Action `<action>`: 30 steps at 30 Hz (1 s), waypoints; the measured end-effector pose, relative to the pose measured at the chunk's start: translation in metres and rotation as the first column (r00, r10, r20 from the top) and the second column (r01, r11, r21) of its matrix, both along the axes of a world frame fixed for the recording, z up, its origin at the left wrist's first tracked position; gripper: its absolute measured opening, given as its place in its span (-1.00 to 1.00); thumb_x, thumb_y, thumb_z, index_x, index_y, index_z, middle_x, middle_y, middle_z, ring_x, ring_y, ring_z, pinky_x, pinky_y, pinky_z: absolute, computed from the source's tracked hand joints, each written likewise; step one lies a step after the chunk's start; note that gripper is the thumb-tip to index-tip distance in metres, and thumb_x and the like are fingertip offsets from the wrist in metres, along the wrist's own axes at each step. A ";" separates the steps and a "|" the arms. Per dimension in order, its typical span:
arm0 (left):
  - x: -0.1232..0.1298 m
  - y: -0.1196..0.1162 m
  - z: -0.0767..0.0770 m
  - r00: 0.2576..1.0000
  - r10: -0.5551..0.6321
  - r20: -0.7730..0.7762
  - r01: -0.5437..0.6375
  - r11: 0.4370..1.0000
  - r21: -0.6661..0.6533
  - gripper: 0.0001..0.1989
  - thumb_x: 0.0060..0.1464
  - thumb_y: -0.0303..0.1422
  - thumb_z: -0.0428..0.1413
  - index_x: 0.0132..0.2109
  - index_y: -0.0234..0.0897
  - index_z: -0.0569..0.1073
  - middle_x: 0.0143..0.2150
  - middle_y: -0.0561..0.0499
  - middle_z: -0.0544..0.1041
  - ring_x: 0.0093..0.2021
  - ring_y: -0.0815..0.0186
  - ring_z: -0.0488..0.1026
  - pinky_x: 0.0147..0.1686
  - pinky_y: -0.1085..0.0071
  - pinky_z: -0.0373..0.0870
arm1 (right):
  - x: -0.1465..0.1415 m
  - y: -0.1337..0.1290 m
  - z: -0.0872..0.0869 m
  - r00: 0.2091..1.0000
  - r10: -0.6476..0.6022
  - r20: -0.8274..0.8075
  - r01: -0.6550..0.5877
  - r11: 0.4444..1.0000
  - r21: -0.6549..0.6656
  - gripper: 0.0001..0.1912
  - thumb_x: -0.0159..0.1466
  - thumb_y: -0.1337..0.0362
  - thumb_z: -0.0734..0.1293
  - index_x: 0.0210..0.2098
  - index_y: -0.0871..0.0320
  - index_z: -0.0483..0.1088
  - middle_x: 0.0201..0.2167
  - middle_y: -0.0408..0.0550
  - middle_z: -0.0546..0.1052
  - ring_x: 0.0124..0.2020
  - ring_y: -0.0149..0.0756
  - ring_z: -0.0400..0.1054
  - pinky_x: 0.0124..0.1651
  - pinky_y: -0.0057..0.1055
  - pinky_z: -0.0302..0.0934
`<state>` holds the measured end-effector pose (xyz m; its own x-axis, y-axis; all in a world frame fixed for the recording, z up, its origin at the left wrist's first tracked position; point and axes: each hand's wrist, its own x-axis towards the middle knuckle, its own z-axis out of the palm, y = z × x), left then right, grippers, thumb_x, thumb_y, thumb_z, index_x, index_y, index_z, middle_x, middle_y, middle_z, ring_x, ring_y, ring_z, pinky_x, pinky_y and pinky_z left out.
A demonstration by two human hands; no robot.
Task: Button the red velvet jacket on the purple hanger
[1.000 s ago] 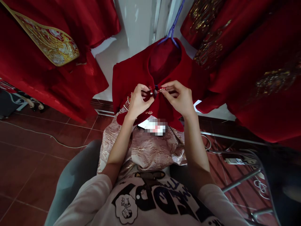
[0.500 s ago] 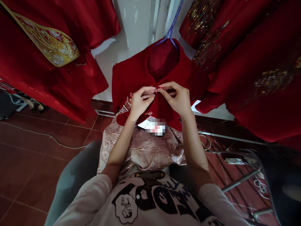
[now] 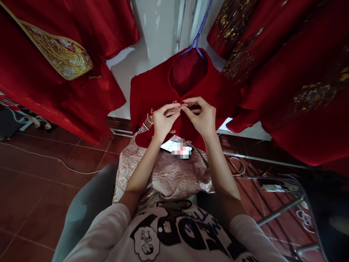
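The left hand (image 3: 164, 119) and the right hand (image 3: 204, 113) come together at their fingertips, palms apart, over the front of a red jacket (image 3: 152, 85). The right thumb and forefinger are pinched on a small beaded clasp (image 3: 185, 104); the left thumb and fingers meet at its inner end, but whether they grip it or only steady the cloth is too small to tell. The clasp lies straight ahead of the person, between the two hands, with its long axis running side to side across the front opening, which itself runs from the neckline toward the person. Most of its visible length is on the right hand's side, so that hand is the nearer. It looks slim and red, dotted with pale beads. The jacket around it is plain, deep red and smooth, with a darker lining (image 3: 187, 72) showing inside the neckline, a second ornament (image 3: 172, 131) lower down the front, and a beaded tassel (image 3: 147, 123) beside the left hand. A purple hanger (image 3: 195, 47) holds it at the neck. Nearer the person, a lit phone (image 3: 167, 146) rests on shiny pink fabric (image 3: 177, 176) across the lap. Farther out, embroidered red garments hang on the left (image 3: 103, 25) and right (image 3: 278, 80).
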<state>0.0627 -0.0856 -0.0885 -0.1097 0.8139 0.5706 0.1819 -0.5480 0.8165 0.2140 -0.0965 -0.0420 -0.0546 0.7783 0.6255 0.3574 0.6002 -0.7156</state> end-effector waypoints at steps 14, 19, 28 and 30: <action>-0.002 -0.005 0.004 0.988 0.124 -0.089 -0.096 0.959 0.265 -0.84 0.27 -0.42 0.23 -0.08 -0.20 0.70 -0.08 -0.01 0.71 -0.08 0.27 0.68 0.04 0.33 0.63 | -0.001 0.007 -0.006 0.997 0.031 -0.071 -0.030 0.999 0.018 -0.74 0.22 0.21 0.47 -0.14 0.10 0.42 -0.21 -0.14 0.58 -0.16 -0.31 0.56 -0.05 -0.28 0.60; -0.007 -0.002 0.004 0.974 0.147 -0.171 -0.088 0.945 0.315 -0.82 0.28 -0.44 0.22 -0.06 -0.17 0.70 -0.07 0.01 0.72 -0.07 0.26 0.68 0.04 0.31 0.61 | 0.001 0.009 -0.006 0.997 0.048 -0.059 -0.047 0.999 0.014 -0.75 0.20 0.23 0.46 -0.15 0.10 0.42 -0.23 -0.15 0.57 -0.17 -0.32 0.55 -0.04 -0.27 0.59; -0.010 0.000 0.012 0.957 0.126 -0.260 -0.035 0.944 0.329 -0.79 0.26 -0.52 0.20 -0.09 -0.19 0.71 -0.08 0.01 0.72 -0.07 0.25 0.67 0.04 0.29 0.61 | 0.004 0.017 -0.004 0.994 0.099 -0.040 -0.099 0.995 -0.009 -0.72 0.16 0.25 0.42 -0.14 0.10 0.39 -0.24 -0.16 0.52 -0.19 -0.35 0.50 -0.09 -0.32 0.54; -0.005 0.000 0.009 0.959 0.127 -0.255 -0.047 0.953 0.299 -0.78 0.26 -0.52 0.20 -0.08 -0.20 0.70 -0.06 -0.01 0.71 -0.05 0.24 0.67 0.06 0.26 0.61 | 0.000 0.023 -0.008 0.999 0.051 -0.013 -0.051 0.999 0.001 -0.74 0.16 0.27 0.40 -0.14 0.09 0.38 -0.23 -0.14 0.50 -0.18 -0.33 0.48 -0.10 -0.31 0.52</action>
<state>0.0576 -0.0855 -0.0790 0.0171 0.6047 0.7962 0.4292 -0.7237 0.5404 0.2137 -0.0731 -0.0496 -0.0861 0.7743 0.6269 0.3175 0.6178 -0.7194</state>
